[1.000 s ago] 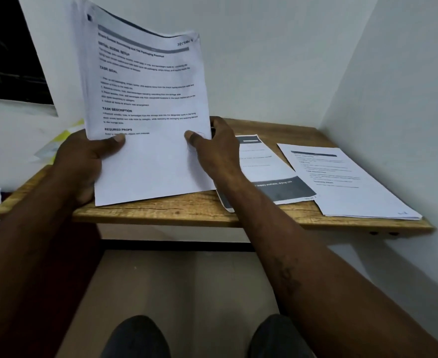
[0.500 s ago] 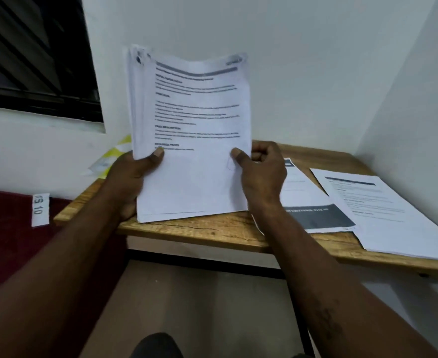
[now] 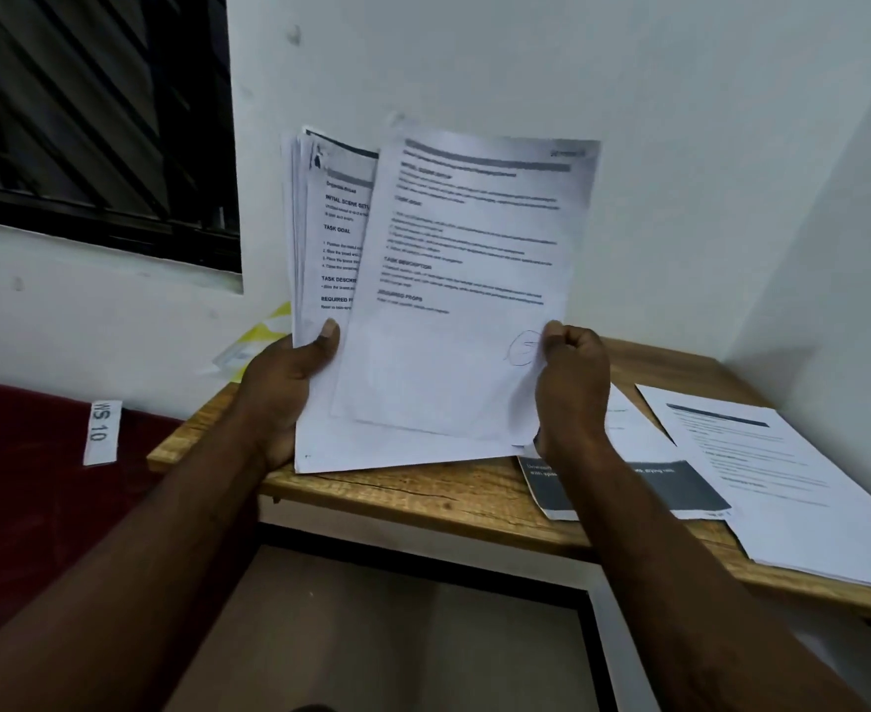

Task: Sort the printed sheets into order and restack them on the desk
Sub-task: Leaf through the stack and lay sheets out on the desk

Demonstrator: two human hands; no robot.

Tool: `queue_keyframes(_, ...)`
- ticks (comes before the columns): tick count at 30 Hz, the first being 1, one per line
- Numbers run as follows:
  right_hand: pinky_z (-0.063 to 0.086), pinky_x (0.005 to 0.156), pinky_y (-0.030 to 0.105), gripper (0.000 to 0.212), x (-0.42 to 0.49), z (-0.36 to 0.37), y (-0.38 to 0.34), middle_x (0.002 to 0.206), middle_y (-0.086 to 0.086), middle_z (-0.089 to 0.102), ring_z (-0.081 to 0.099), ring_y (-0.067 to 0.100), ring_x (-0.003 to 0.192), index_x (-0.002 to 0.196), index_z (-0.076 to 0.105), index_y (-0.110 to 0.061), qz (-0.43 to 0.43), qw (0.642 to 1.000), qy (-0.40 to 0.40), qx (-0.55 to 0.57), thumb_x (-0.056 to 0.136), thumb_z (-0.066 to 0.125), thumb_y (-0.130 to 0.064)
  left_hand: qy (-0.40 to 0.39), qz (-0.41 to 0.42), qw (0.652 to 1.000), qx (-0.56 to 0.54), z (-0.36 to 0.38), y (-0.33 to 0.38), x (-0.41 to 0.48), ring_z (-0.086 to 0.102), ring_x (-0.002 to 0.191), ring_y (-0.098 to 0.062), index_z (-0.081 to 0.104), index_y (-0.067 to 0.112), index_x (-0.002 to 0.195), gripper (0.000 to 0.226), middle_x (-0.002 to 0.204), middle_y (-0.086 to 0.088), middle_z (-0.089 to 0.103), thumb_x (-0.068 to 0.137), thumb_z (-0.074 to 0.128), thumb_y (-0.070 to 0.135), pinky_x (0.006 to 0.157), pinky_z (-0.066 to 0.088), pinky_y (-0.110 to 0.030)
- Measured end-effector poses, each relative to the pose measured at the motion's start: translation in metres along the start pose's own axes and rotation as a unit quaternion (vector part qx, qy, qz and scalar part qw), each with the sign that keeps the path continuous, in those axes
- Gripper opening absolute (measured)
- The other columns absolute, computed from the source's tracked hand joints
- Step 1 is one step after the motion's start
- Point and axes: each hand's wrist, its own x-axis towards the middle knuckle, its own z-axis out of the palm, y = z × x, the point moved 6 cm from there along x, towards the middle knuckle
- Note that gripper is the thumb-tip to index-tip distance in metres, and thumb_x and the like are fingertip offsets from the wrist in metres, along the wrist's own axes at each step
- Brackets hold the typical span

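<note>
Mid-sort: peeling top sheet [image 3: 464,326] off the sheaf [image 3: 320,238], right grip [image 3: 572,388] pinched on its edge, left grip [image 3: 284,388] clamped round the rest. Next, probably: onto the matching pile [image 3: 793,485] on the bench [image 3: 423,498].

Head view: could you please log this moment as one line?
left hand: holds stack | right hand: pinches top sheet, offset right of stack | desk: dark-banded pile, white pile

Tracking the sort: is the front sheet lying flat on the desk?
No, the right hand holds the front sheet raised; left hand grips the stack.
</note>
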Motion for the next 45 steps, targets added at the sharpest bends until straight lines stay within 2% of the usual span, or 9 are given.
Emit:
queue_keyframes(5,0.061,0.087,0.033,0.02,0.007,-0.001,-0.003,0.105,-0.007,0.079,0.076,0.013,0.097,0.11,0.069,-0.019,-0.025,0.994,-0.102,-0.02,0.093,0.079,-0.022,0.016,0.004,1.0,0.01,-0.004,0.0,0.001,0.074,0.11,-0.033,0.069,0.017,0.126,0.028,0.121,-0.009,0.077,0.103,0.061,0.03,0.091,0.06,-0.052)
queue_keyframes(10,0.06,0.095,0.046,0.019,0.042,-0.048,-0.015,0.099,-0.003,0.078,0.074,0.02,0.094,0.102,0.073,-0.015,-0.057,0.993,0.093,-0.048,0.09,0.079,-0.027,0.012,0.007,1.0,0.013,-0.005,0.0,0.001,0.074,0.11,-0.033,0.069,0.017,0.127,0.029,0.123,-0.009,0.076,0.102,0.062,0.031,0.093,0.059,-0.053)
queue_keyframes(18,0.052,0.093,0.027,0.019,0.053,-0.093,-0.009,0.106,-0.008,0.068,0.066,0.018,0.1,0.119,0.069,-0.016,-0.058,0.974,0.213,-0.058,0.102,0.062,-0.02,-0.003,0.014,1.0,0.014,-0.003,0.0,0.0,0.073,0.114,-0.033,0.065,0.015,0.135,0.049,0.126,-0.009,0.075,0.091,0.067,0.035,0.095,0.058,-0.052)
queue_keyframes(21,0.051,0.089,0.029,0.021,0.05,-0.085,-0.006,0.107,-0.004,0.068,0.065,0.019,0.098,0.121,0.069,-0.013,-0.049,0.983,0.17,-0.052,0.104,0.059,-0.018,-0.004,0.017,1.0,0.014,-0.004,0.001,0.0,0.072,0.116,-0.034,0.065,0.015,0.136,0.05,0.127,-0.01,0.074,0.09,0.067,0.036,0.097,0.056,-0.053)
queue_keyframes(25,0.049,0.074,0.026,0.011,0.038,-0.056,-0.008,0.088,-0.006,0.066,0.062,0.013,0.082,0.101,0.066,-0.016,-0.037,0.999,0.037,0.004,0.107,0.057,-0.017,-0.002,0.02,1.0,0.015,-0.003,0.001,-0.001,0.073,0.113,-0.032,0.067,0.016,0.132,0.044,0.125,-0.009,0.076,0.092,0.066,0.034,0.095,0.058,-0.05)
queue_keyframes(33,0.059,0.085,0.031,0.021,-0.005,0.009,-0.019,0.103,-0.002,0.08,0.076,0.015,0.097,0.112,0.072,-0.015,-0.015,0.972,-0.227,0.058,0.109,0.053,-0.021,0.006,0.022,1.0,0.008,-0.003,0.0,0.0,0.073,0.113,-0.033,0.066,0.014,0.134,0.037,0.124,-0.01,0.076,0.1,0.064,0.029,0.098,0.055,-0.051)
queue_keyframes(37,0.057,0.1,0.05,0.032,-0.023,0.023,-0.028,0.115,0.005,0.079,0.075,0.025,0.109,0.109,0.077,-0.024,-0.01,0.961,-0.274,0.047,0.106,0.051,-0.041,0.007,0.022,1.0,0.008,-0.004,0.0,0.0,0.073,0.114,-0.033,0.066,0.014,0.134,0.036,0.125,-0.01,0.075,0.102,0.063,0.029,0.1,0.055,-0.052)
queue_keyframes(41,0.061,0.092,0.041,0.057,-0.038,0.031,-0.039,0.111,-0.004,0.08,0.076,0.016,0.105,0.115,0.075,-0.025,-0.032,0.954,-0.299,0.003,0.098,0.036,-0.063,0.016,0.03,0.999,0.01,-0.004,0.003,-0.001,0.074,0.112,-0.032,0.067,0.015,0.132,0.034,0.124,-0.008,0.076,0.103,0.062,0.029,0.097,0.056,-0.05)
queue_keyframes(45,0.063,0.087,0.041,0.049,-0.04,0.03,-0.045,0.098,-0.005,0.081,0.077,0.013,0.095,0.1,0.077,-0.024,-0.051,0.964,-0.261,0.017,0.107,0.038,-0.053,0.024,0.033,0.999,0.0,-0.003,0.006,-0.005,0.075,0.11,-0.029,0.067,0.015,0.131,0.031,0.122,-0.007,0.077,0.103,0.062,0.028,0.093,0.057,-0.048)
